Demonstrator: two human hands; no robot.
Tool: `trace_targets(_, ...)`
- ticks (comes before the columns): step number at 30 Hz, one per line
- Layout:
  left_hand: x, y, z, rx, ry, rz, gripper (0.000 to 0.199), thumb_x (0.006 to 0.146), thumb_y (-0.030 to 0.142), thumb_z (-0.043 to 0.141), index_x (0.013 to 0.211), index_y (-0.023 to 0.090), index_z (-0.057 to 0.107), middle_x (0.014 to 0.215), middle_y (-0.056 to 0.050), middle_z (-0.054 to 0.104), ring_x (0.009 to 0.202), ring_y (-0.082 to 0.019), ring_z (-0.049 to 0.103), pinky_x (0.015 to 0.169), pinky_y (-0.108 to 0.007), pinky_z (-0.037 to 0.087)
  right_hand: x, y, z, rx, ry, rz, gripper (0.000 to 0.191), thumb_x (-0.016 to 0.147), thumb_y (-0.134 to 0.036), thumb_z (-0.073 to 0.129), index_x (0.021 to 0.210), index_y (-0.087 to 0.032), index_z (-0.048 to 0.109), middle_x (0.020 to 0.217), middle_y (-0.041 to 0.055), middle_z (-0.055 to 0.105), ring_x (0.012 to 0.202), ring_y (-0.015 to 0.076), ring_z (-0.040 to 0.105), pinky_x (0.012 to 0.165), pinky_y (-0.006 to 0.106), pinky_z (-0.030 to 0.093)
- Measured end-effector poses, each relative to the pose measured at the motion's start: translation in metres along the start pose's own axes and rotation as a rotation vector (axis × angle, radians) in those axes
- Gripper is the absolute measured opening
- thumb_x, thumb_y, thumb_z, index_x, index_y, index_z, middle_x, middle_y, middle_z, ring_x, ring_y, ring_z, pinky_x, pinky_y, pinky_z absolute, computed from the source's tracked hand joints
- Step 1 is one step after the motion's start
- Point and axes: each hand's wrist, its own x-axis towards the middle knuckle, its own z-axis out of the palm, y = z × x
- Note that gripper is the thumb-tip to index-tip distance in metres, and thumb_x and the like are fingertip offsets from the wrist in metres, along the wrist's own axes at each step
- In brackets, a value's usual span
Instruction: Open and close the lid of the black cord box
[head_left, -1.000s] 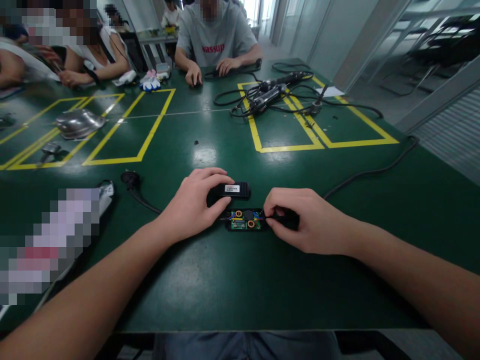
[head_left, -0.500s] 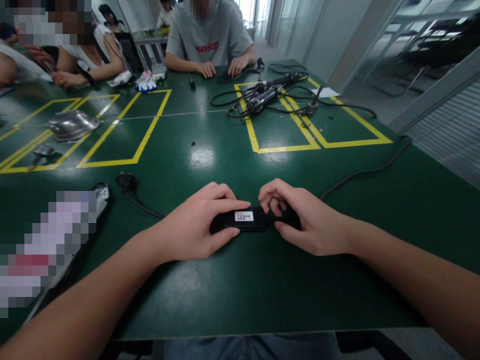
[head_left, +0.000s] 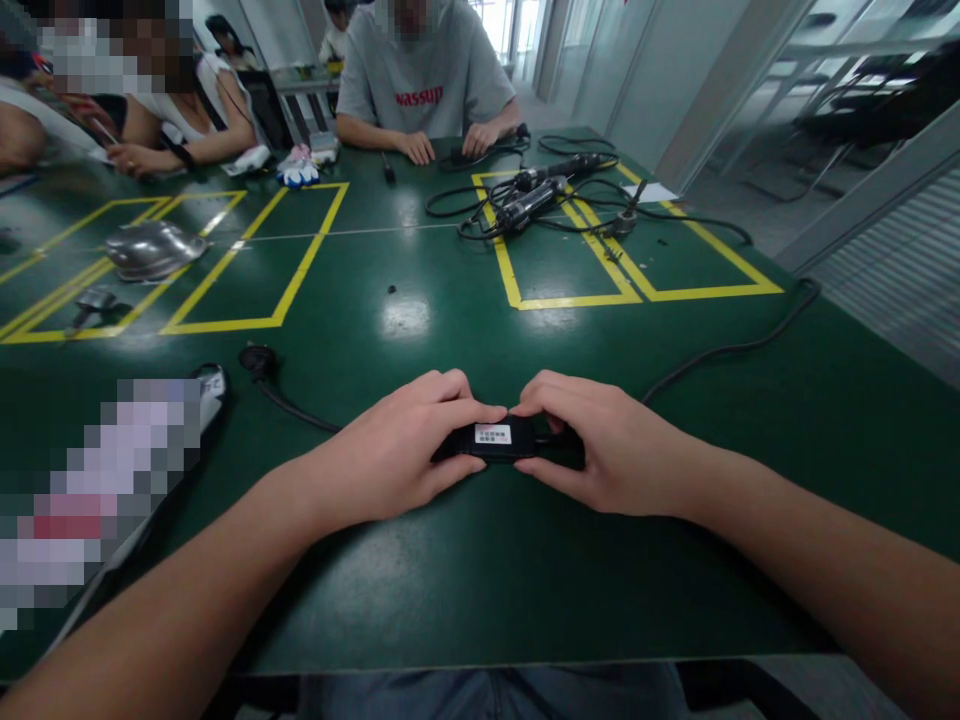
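Note:
A small black box (head_left: 499, 451) with a white printed label (head_left: 493, 434) lies on the green table between my hands. It looks like a power adapter with a cord at each end. My left hand (head_left: 405, 440) grips its left part, thumb on the near side and fingers on the far side. The right end is pinched the same way by my right hand (head_left: 607, 440). From the left runs a cord to a black plug (head_left: 259, 362). Another black cord (head_left: 712, 352) leads off to the right edge of the table. My palms hide both box ends in part.
Screwdriver-like black power tools (head_left: 529, 203) with tangled cords lie beyond, among yellow tape outlines (head_left: 577, 300). A shiny metal part (head_left: 154, 250) sits at left, near a blurred-out packet (head_left: 112, 480). A person in a grey shirt (head_left: 427, 75) sits opposite; gloves (head_left: 300, 167) lie farther back.
My right hand has moved left and closed its fingers and thumb on the box's right end. The left hand keeps its hold. The view has shifted slightly.

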Motion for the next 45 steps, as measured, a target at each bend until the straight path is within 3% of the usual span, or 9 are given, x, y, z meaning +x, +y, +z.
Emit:
trace_targets(6,0.002,-0.003,-0.003,-0.139,0.015,-0.047,0.04,0.1,0.023,0.077,0.14,0.025,0.076,0.113,-0.005,0.069,0.106,-0.023,0.069,0.097,-0.037,0.056,0.003,-0.002,-0.001,-0.018,-0.022,-0.006,0.023,0.095,-0.028,0.078,0.113,-0.021,0.065,0.102,0.0067,0.074,0.085,0.0228,0.069,0.073,0.034,0.05)
trace_targets(9,0.003,-0.009,-0.006,-0.238,0.044,-0.068,0.038,0.101,0.031,0.076,0.138,0.024,0.076,0.114,-0.005,0.071,0.102,-0.021,0.07,0.094,-0.036,0.057,0.003,-0.002,-0.003,-0.04,-0.032,-0.003,0.037,0.095,-0.031,0.08,0.126,-0.022,0.063,0.106,0.0076,0.076,0.088,0.0251,0.071,0.076,0.037,0.051)
trace_targets(12,0.004,-0.015,-0.004,-0.196,0.177,-0.137,0.039,0.101,0.031,0.074,0.139,0.023,0.073,0.12,-0.006,0.075,0.107,-0.023,0.071,0.098,-0.039,0.059,0.001,0.001,-0.004,-0.023,0.012,0.032,0.053,0.093,-0.036,0.083,0.137,-0.022,0.056,0.107,0.0072,0.075,0.081,0.0236,0.069,0.07,0.035,0.049)
trace_targets(16,0.007,-0.022,0.004,-0.009,0.324,-0.222,0.033,0.098,0.028,0.074,0.131,0.022,0.072,0.124,-0.008,0.078,0.117,-0.028,0.069,0.109,-0.048,0.057,-0.001,0.004,-0.002,0.004,0.02,0.036,0.031,0.099,-0.029,0.076,0.123,-0.023,0.057,0.098,0.004,0.073,0.076,0.0207,0.066,0.068,0.033,0.046)
trace_targets(19,0.008,-0.023,0.006,0.037,0.288,-0.234,0.03,0.1,0.029,0.072,0.129,0.022,0.072,0.124,-0.009,0.078,0.12,-0.03,0.069,0.11,-0.05,0.057,0.002,0.004,0.0,-0.034,-0.01,-0.035,0.008,0.103,-0.021,0.068,0.107,-0.023,0.061,0.095,0.0045,0.072,0.081,0.0215,0.067,0.073,0.034,0.048)
trace_targets(23,0.005,-0.017,-0.003,0.075,0.273,-0.139,0.024,0.102,0.035,0.069,0.121,0.02,0.072,0.132,-0.012,0.071,0.121,-0.03,0.067,0.108,-0.048,0.055,0.004,0.003,0.001,-0.033,-0.001,-0.09,0.005,0.105,-0.016,0.063,0.104,-0.021,0.065,0.095,0.0061,0.073,0.083,0.0221,0.068,0.076,0.035,0.051)
trace_targets(27,-0.001,-0.007,-0.012,0.044,0.058,-0.118,0.01,0.099,0.03,0.07,0.094,0.021,0.067,0.097,-0.004,0.069,0.085,-0.021,0.064,0.076,-0.033,0.049,0.002,0.003,0.002,-0.027,0.013,-0.07,0.006,0.105,-0.016,0.064,0.103,-0.021,0.065,0.094,0.0052,0.074,0.081,0.0208,0.068,0.074,0.033,0.051)
trace_targets(30,-0.001,-0.003,-0.013,0.013,-0.042,-0.143,0.014,0.101,0.025,0.066,0.088,0.021,0.062,0.081,0.001,0.065,0.07,-0.016,0.057,0.065,-0.03,0.038,0.001,0.002,0.002,-0.017,0.007,-0.047,0.005,0.104,-0.016,0.064,0.104,-0.021,0.065,0.095,0.0045,0.074,0.078,0.0193,0.068,0.07,0.031,0.049)
trace_targets(45,-0.002,-0.001,-0.019,-0.14,0.026,-0.141,0.012,0.099,0.025,0.065,0.089,0.02,0.067,0.075,0.003,0.064,0.063,-0.013,0.056,0.061,-0.025,0.041,0.0,0.001,-0.001,0.019,0.064,-0.058,0.004,0.106,-0.02,0.061,0.103,-0.021,0.064,0.095,0.0054,0.072,0.077,0.0187,0.067,0.068,0.03,0.05)
